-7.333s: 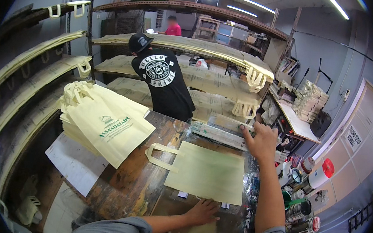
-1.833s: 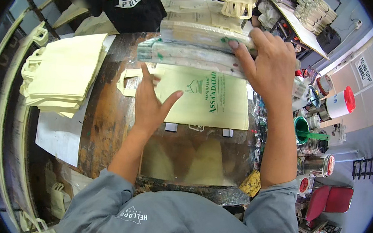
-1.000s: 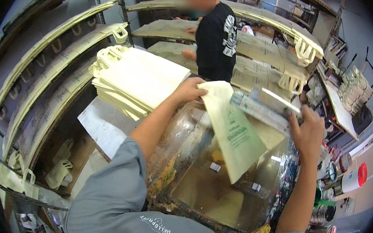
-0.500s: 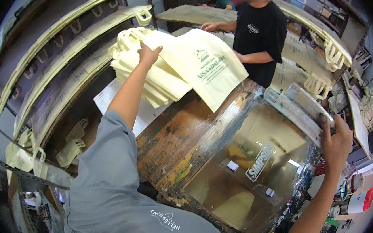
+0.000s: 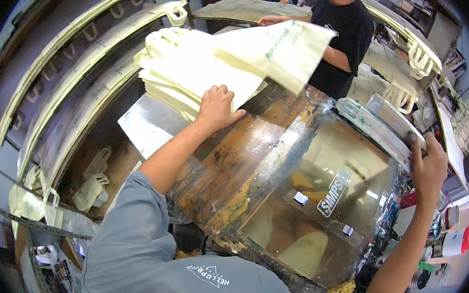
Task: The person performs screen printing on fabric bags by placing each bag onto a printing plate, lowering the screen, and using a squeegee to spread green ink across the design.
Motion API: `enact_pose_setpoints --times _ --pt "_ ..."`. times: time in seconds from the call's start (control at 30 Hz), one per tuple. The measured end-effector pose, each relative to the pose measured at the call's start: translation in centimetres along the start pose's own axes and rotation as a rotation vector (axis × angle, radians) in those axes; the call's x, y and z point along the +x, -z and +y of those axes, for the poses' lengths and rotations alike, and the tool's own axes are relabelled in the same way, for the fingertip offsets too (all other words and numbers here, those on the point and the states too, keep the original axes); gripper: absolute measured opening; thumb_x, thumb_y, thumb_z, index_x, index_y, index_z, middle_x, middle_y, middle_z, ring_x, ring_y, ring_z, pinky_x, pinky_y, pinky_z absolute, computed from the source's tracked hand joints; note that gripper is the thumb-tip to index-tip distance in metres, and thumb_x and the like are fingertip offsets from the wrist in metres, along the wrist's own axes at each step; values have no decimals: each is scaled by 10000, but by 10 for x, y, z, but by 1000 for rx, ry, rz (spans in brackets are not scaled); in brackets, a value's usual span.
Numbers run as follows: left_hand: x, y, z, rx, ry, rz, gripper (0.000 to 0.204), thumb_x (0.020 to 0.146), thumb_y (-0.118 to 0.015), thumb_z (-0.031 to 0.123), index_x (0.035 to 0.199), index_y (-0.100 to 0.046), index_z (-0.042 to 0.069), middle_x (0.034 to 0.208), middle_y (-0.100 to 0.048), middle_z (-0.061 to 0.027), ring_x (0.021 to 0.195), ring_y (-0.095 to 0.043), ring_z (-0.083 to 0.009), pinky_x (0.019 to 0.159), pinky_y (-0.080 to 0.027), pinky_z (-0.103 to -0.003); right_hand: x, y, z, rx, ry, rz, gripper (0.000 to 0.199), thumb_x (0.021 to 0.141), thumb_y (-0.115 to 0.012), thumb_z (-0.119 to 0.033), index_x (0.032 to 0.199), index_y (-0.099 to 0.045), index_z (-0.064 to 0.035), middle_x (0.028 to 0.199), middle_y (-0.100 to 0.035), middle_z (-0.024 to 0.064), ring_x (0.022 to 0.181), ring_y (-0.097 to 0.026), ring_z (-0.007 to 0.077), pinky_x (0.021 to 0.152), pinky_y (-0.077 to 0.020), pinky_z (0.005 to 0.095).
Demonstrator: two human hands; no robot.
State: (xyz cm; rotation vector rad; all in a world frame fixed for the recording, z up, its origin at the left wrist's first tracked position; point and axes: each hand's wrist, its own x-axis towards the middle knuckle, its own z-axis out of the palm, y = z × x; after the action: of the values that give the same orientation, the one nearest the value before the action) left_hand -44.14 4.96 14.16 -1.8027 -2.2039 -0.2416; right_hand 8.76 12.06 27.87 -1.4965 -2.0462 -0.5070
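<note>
Open run across the glossy printing platen (image 5: 277,167), bare between both hands. Blocked leftward by the stack of cream bags (image 5: 196,70), rightward by the raised screen frame (image 5: 384,123); co-worker (image 5: 341,38) crowding the far edge.

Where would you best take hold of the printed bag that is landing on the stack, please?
Probably by the bag's free right-hand edge, coming from the right: that edge hangs in the air past the stack, while the left hand already pins its near corner.
</note>
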Motion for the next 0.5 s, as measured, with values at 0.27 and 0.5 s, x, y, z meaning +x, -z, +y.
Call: enact_pose_setpoints --times 0.27,0.5 --pt "17 0 0 33 117 -41 543 828 -848 497 1178 -774 88 1189 -678 -122 1176 -616 -317 983 -513 -468 -10 13 -21 9 -34 -2 466 988 -691 -469 1063 -685 -10 913 -664 225 902 -631 427 832 -465 490" --pt "10 2 -4 52 104 -40 537 810 -873 496 1155 -788 92 1141 -701 -144 1128 -649 -336 955 -551 -478 -8 11 -19 53 18 37 477 973 -702 -473 914 -621 -7 844 -639 199 875 -624 402 823 -445 481"
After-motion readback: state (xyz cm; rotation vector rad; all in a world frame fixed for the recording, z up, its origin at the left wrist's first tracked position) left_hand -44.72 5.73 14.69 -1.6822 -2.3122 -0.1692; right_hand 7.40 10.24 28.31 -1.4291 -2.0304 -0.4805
